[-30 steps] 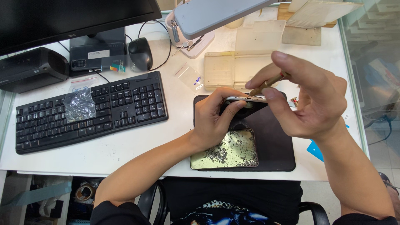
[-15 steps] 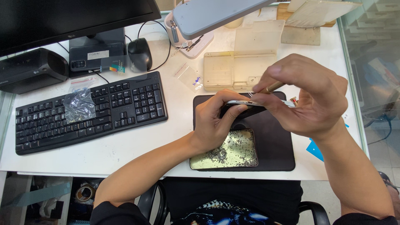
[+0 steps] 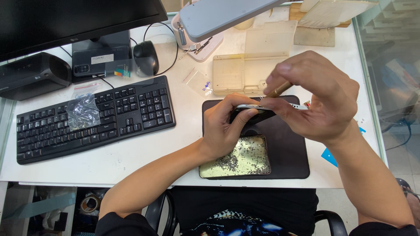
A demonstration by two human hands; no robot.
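- Only one view: a head-worn camera, looking steeply down on the white desk (image 3: 131, 153) from the seated person's side.
- It sits fairly near; both forearms enter from the bottom edge.
- Taking the black keyboard (image 3: 94, 118) as landmark: a monitor (image 3: 74, 19) behind it, a dark mat (image 3: 288, 153) to its right.
- A grey lamp head (image 3: 227, 15), probably nearest the lens, cuts across the top.
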